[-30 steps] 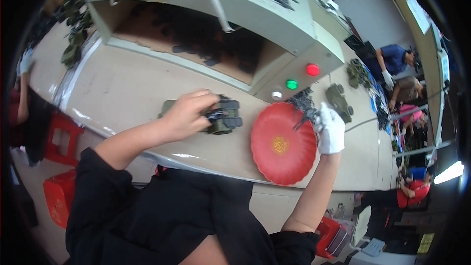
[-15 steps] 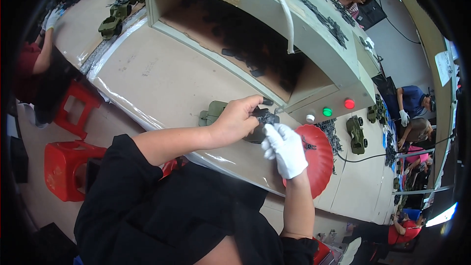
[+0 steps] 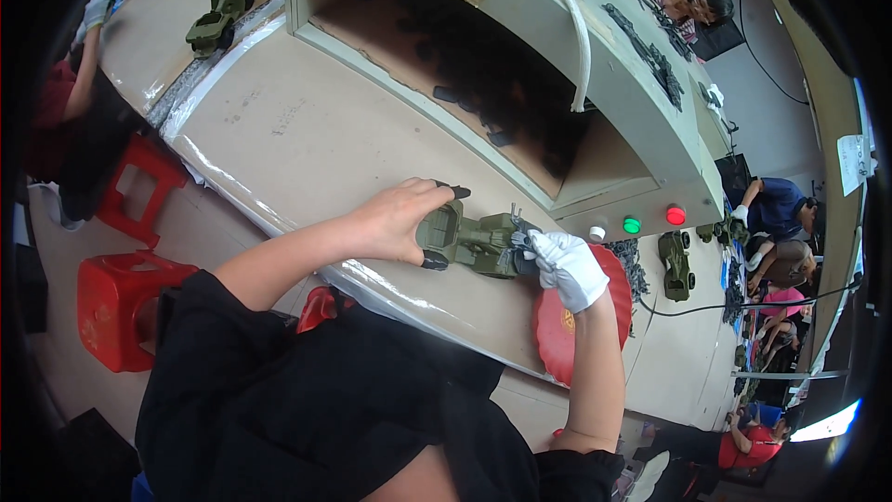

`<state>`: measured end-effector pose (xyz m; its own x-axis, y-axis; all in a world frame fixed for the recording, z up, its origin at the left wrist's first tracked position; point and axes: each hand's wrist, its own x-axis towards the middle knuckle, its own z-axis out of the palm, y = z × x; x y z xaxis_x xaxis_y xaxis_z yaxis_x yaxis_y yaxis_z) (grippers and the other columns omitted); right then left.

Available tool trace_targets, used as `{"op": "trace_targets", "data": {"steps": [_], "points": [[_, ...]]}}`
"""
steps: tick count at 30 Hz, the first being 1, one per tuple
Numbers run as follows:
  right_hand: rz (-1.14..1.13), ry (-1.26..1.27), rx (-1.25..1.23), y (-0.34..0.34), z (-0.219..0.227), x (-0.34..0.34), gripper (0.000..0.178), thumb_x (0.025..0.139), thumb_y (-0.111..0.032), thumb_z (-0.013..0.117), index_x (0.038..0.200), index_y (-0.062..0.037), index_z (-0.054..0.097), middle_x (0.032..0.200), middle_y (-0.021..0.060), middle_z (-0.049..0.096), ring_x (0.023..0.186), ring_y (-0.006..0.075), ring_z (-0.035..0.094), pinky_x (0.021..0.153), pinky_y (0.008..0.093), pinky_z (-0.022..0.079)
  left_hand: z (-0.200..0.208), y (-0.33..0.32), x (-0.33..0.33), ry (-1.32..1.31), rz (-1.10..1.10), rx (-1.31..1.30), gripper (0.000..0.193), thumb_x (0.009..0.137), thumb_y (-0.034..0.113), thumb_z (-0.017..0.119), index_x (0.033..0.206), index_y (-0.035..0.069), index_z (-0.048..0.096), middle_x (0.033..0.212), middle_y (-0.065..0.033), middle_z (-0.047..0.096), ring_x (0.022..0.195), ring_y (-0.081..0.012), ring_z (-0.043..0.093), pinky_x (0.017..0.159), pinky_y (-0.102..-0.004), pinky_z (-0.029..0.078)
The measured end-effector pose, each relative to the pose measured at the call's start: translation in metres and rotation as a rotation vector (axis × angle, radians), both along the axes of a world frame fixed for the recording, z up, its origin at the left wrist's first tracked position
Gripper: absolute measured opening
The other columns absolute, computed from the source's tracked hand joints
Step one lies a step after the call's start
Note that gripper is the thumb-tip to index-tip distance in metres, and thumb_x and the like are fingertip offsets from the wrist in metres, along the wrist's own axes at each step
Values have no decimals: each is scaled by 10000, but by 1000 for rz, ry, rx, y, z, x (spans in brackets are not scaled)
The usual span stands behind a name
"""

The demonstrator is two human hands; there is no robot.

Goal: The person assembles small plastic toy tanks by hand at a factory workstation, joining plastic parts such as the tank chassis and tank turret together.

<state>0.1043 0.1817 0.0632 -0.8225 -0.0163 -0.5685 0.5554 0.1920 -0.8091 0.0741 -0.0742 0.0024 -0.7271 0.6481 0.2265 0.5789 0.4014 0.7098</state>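
Note:
A dark green toy jeep [image 3: 485,244] lies on the bench in front of me. My left hand [image 3: 383,223], with black covers on the thumb and a fingertip, is closed around its left end. At the jeep's right end is my right hand [image 3: 569,270] in a white glove, fingers pinched at a small dark part [image 3: 523,240] there. Whether that part is fixed to the jeep I cannot tell. Beside the right hand lies a red scalloped plate [image 3: 556,339], partly covered by the hand and wrist.
Beyond the hands stands a grey-green box-shaped bench unit [image 3: 618,191] with a red button [image 3: 675,215] and dark parts inside. Another green toy jeep [image 3: 675,266] stands at the right. Several more are at the far left, near a co-worker's gloved hand [image 3: 98,7]. Red stools [image 3: 111,307] stand at the left.
My left hand has shifted left, from the dark part to the jeep's left end. My right hand has moved slightly right and up. More of the jeep now shows between them.

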Motion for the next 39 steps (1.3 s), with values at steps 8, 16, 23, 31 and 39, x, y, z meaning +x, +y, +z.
{"op": "trace_targets", "data": {"steps": [8,16,23,31,39], "points": [[-68,10,-140,1,6,6,283,866,-263,555,692,-41,533,482,-54,355,374,42,266,361,190,206,0,-1,-2,-28,-9,10,712,540,212,747,1147,8,434,1001,-166,508,970,-318,480,845,-375,419],[56,4,274,-3,-1,4,347,825,-354,594,725,-22,595,507,-3,472,416,116,410,405,235,328,-4,2,-5,70,-33,51,726,542,235,748,1155,13,429,976,-161,500,942,-309,485,832,-373,417],[149,1030,991,-46,50,-23,374,772,-356,615,919,-15,570,859,167,577,784,335,559,711,401,446,-16,-13,-7,185,-62,133,786,530,274,763,1187,19,414,994,-149,486,941,-304,475,806,-365,417],[1147,1136,965,-79,7,-44,450,744,-327,592,1115,-96,484,1061,95,522,1031,290,473,959,484,242,-39,-10,-9,148,-110,321,571,491,227,731,973,57,477,857,-125,450,839,-311,463,718,-394,376],[1241,1093,952,-77,-1,-44,464,761,-344,567,1118,-67,462,1066,107,503,1047,305,439,946,487,243,-45,-3,-2,175,-130,356,542,496,183,717,977,59,500,887,-122,405,871,-284,437,778,-375,338]]}}
